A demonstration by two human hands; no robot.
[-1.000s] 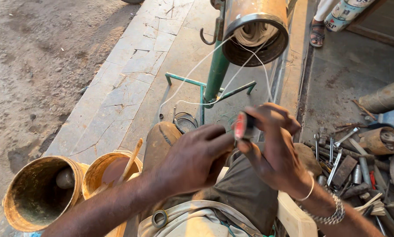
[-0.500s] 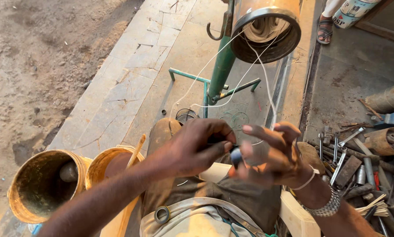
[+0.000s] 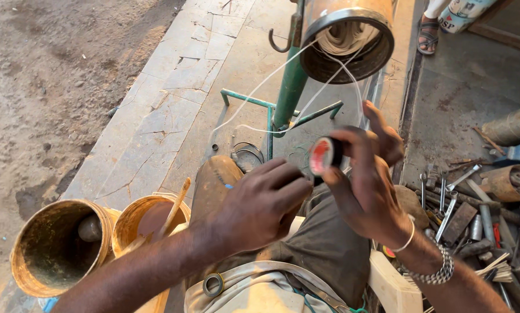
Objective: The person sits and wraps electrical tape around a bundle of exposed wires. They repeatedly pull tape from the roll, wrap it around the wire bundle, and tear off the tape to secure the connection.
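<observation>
My right hand (image 3: 367, 174) grips a black roll of tape with a red and white core (image 3: 325, 155), held up over my lap. My left hand (image 3: 263, 203) is curled just left of the roll, its fingertips pinched at the roll's lower edge; what they pinch is hidden. White cords (image 3: 260, 87) run from inside a metal drum (image 3: 347, 37) on a green stand (image 3: 292, 75) down toward my hands. I sit with my knee (image 3: 219, 174) bent, in olive trousers.
Two rusty cans (image 3: 57, 249) stand at the lower left, one with a wooden stick (image 3: 176, 203). A heap of wrenches and metal parts (image 3: 474, 208) lies at the right. Another person's sandalled foot (image 3: 428, 35) is at the top right. A small tape ring (image 3: 213, 284) rests on my lap.
Both hands dropped low toward my lap half a second ago, then rose again. The tape roll now sits higher and further right, with its red core facing the camera.
</observation>
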